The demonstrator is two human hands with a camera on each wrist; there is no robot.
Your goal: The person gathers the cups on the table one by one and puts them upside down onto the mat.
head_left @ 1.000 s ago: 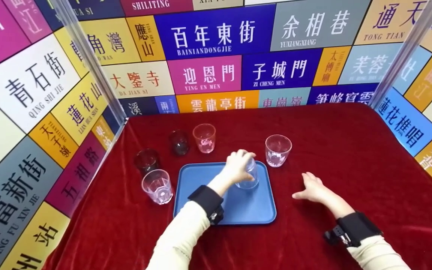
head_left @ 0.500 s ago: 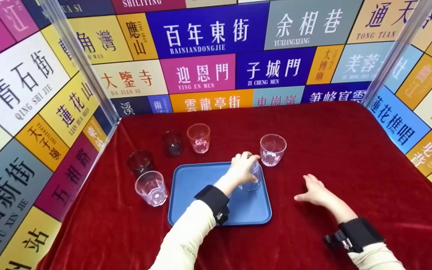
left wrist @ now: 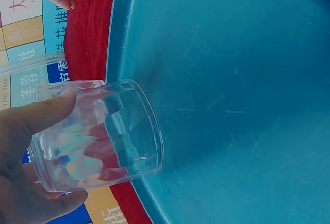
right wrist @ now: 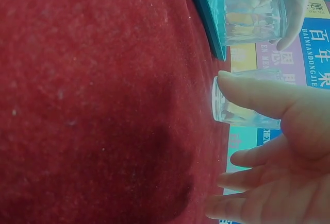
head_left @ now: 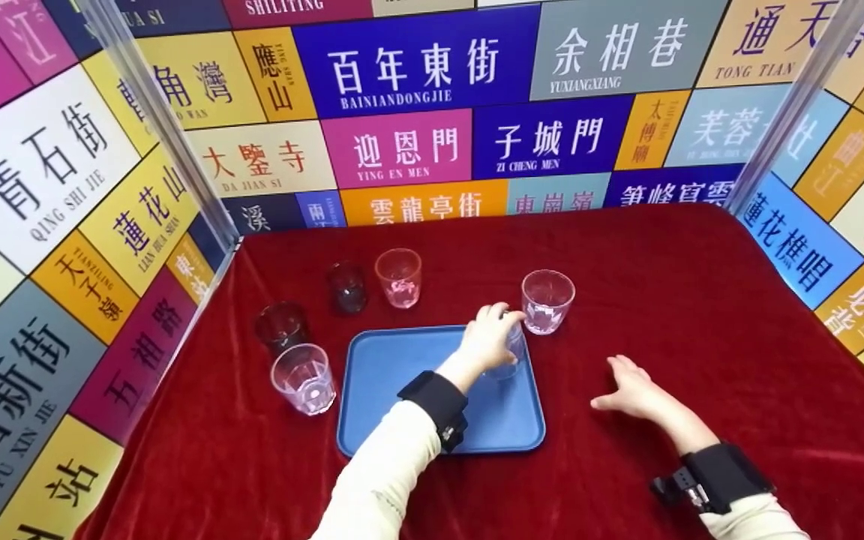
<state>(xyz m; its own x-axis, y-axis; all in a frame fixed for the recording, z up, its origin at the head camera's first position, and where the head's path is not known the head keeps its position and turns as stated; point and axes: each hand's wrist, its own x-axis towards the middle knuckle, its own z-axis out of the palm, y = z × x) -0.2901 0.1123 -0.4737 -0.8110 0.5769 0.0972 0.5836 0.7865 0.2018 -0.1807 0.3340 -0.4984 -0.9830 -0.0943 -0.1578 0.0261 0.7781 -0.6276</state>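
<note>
In the head view my left hand [head_left: 488, 337] grips a clear glass [head_left: 508, 361] from above, at the right back part of the blue tray [head_left: 379, 405]. The left wrist view has the thumb on one side of this glass [left wrist: 103, 136] and fingers on the other. Its wide rim faces the tray, so it is upside down. Whether the rim touches the tray I cannot tell. My right hand [head_left: 634, 390] hovers over the cloth right of the tray, fingers spread, holding nothing. Just beyond the tray's back right corner an upright clear glass [head_left: 548, 301] stands closest to both hands.
Left of the tray stand a clear glass [head_left: 304, 380] and a dark glass [head_left: 282, 328]. Behind it are another dark glass [head_left: 347, 287] and a pinkish glass [head_left: 400, 279]. Red velvet cloth [head_left: 664, 277] covers the table, with sign-printed walls [head_left: 417, 67] around it.
The view has swung slightly to the right. My left hand, still gripping the glass, has shifted a little right toward the tray's edge. The right hand stays nearly in place.
</note>
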